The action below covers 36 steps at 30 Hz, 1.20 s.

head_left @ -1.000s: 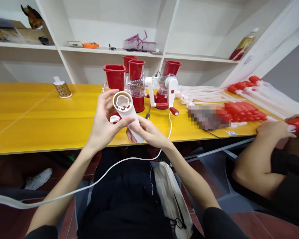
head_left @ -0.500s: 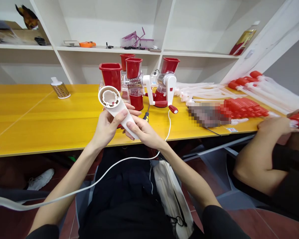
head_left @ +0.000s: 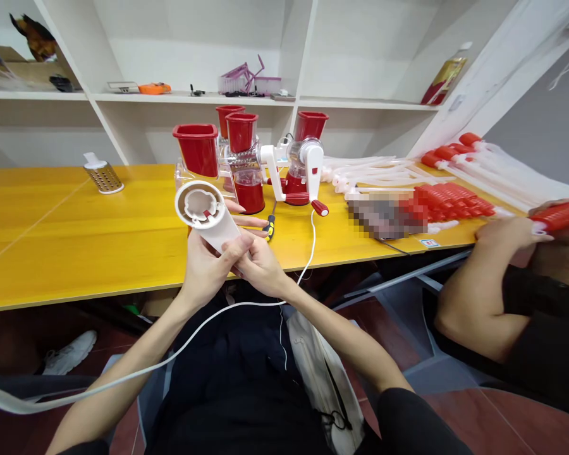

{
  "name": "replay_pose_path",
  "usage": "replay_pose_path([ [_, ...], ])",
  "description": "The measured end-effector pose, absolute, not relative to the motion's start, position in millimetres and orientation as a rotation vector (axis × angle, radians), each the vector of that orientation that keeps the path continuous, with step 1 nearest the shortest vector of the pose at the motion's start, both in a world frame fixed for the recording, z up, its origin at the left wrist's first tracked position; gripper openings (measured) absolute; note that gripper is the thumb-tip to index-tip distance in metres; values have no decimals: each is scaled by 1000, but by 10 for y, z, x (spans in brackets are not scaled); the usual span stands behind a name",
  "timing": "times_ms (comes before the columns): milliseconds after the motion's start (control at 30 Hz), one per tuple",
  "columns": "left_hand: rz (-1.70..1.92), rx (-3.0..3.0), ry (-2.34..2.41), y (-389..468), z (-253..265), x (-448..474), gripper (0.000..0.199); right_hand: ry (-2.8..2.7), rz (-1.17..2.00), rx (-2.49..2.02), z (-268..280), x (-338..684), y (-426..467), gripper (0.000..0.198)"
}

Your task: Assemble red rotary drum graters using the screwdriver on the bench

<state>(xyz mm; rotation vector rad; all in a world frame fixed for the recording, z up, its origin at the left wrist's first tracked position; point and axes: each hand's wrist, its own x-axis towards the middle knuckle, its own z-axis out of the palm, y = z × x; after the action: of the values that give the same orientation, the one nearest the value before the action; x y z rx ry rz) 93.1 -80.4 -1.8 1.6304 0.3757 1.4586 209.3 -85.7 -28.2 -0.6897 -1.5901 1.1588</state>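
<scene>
A white plastic crank handle [head_left: 222,231] is held in front of me at the table's edge, its round socket end tilted up toward me and to the left. My left hand [head_left: 207,265] grips it from below and the side, thumb laid along its narrow part. My right hand [head_left: 263,260] wraps the lower end, which its fingers cover. Just behind stands a rotary drum grater [head_left: 196,150] with a red hopper. Further right are more graters, one with its white crank [head_left: 314,167] and red knob attached. A yellow-and-black screwdriver [head_left: 269,227] lies beyond my fingers.
A loose metal grating drum [head_left: 103,174] stands on the yellow table [head_left: 42,234] at left. Red and white plastic parts [head_left: 455,201] are piled at right. There a co-worker's hands [head_left: 507,230] hold a red part. A white cable [head_left: 246,303] crosses over my lap.
The view has shifted slightly. The crank handle has come lower and nearer, and my right hand now covers more of its lower end.
</scene>
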Motion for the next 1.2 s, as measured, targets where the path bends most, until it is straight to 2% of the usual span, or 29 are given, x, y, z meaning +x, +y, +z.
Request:
replay_pose_path([
  [133,1547,1551,467,-909,-88,1031,24,-1583,822,-828,-350,2015,-904,61],
  [233,1652,1572,490,-991,-106,1054,22,-1602,739,-808,-352,1980,-953,56],
  [533,1754,1678,531,-943,-96,1008,27,-1689,780,-822,-347,1953,-918,61],
  [667,1760,1689,514,-942,-97,982,23,-1664,718,-720,-358,1930,-929,63],
  [900,1697,1606,413,-891,-146,1030,27,-1702,687,-811,-406,1948,-894,86],
  [1067,1754,1575,436,-855,-129,1038,38,-1743,793,-801,-311,1988,-974,78],
  [1200,1714,1576,483,-832,-59,972,29,-1770,872,-772,-299,1997,-950,74],
])
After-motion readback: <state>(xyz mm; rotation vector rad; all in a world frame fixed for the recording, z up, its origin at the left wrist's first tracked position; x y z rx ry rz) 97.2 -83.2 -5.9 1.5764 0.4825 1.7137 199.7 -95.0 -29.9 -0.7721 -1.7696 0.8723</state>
